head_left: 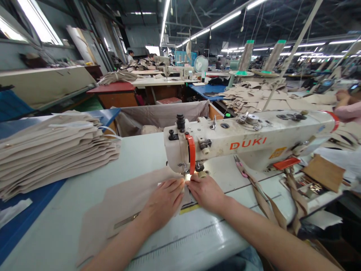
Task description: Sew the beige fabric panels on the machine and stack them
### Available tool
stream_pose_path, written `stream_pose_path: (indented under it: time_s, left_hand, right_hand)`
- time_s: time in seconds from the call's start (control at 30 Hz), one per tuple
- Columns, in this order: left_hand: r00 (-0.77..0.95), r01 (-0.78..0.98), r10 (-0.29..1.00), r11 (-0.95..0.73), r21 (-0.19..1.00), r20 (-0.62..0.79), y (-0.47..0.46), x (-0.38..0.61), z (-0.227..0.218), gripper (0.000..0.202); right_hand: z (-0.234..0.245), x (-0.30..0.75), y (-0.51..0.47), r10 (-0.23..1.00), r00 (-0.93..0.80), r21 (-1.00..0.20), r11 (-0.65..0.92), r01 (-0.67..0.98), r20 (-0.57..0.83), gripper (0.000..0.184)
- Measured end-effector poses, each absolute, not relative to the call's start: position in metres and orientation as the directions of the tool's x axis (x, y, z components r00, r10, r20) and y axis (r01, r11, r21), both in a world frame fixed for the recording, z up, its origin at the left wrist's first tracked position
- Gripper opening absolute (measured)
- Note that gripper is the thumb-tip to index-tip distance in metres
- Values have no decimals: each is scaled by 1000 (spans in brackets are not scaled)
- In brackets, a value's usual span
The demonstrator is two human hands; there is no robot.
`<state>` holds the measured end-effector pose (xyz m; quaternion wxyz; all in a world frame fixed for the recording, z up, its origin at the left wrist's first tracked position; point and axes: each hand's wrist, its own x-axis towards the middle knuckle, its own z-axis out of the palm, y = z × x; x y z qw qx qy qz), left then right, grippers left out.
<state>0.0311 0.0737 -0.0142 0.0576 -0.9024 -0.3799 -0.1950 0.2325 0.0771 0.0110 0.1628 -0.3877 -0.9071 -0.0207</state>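
Note:
A beige fabric piece (118, 203) lies flat on the pale sewing table (141, 158), its far edge under the needle of a white sewing machine (254, 141). My left hand (163, 201) rests on the fabric with its fingers stretched toward the presser foot. My right hand (205, 192) sits just right of it, fingertips pressed together at the fabric's edge beside the needle. The two hands almost touch under the machine head.
A tall stack of cut beige pieces (53, 150) sits at the left on a blue surface (31, 207). Fabric strips (267, 203) hang off the table at the right. A grey cloth bin (160, 114) stands behind the machine. Another person's arm (348, 109) shows at far right.

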Motion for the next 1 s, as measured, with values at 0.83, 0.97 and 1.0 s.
stream_pose_path:
  time_s: [0.83, 0.97, 1.0]
  left_hand:
    - [609, 721, 688, -688, 86, 395, 72, 35, -6, 35]
    - [614, 717, 681, -692, 78, 400, 74, 35, -9, 36]
    - [613, 720, 683, -690, 74, 397, 75, 35, -10, 35]
  right_hand:
    - [4, 234, 77, 701, -619, -145, 695, 705, 353, 17]
    - [4, 234, 76, 700, -623, -130, 695, 707, 349, 18]
    - [5, 234, 77, 699, -625, -124, 695, 709, 348, 17]
